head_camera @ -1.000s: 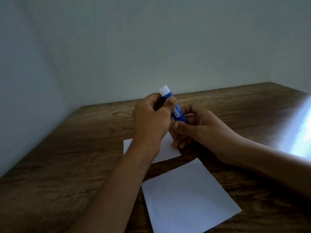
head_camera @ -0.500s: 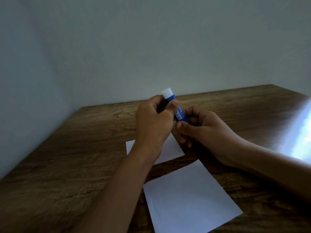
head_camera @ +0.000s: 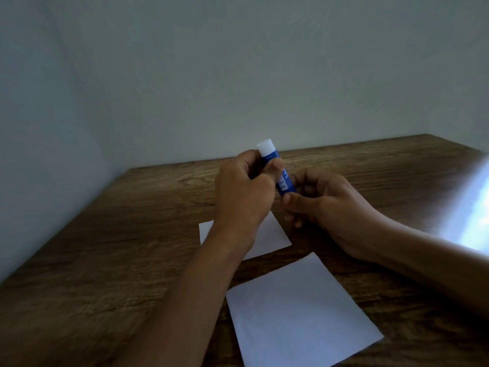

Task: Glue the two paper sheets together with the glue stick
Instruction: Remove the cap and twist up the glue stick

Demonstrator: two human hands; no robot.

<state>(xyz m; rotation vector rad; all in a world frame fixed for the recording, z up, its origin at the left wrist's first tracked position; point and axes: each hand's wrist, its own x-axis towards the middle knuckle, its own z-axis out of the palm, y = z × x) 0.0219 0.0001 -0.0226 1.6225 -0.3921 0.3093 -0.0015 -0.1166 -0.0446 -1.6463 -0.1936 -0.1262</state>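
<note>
A blue glue stick [head_camera: 284,181] with a white end [head_camera: 266,147] is held tilted above the table. My left hand [head_camera: 242,192] grips its upper part, thumb across the barrel. My right hand [head_camera: 320,202] curls round its lower end from the right. Two white paper sheets lie flat on the wooden table [head_camera: 105,247]: a smaller one [head_camera: 272,234] partly hidden under my left wrist, and a larger one [head_camera: 299,311] nearer to me.
Pale walls meet at the table's far and left edges. A bright patch of light [head_camera: 473,207] falls on the table at the right.
The glue stick and both hands stay in almost the same place. The view has shifted slightly.
</note>
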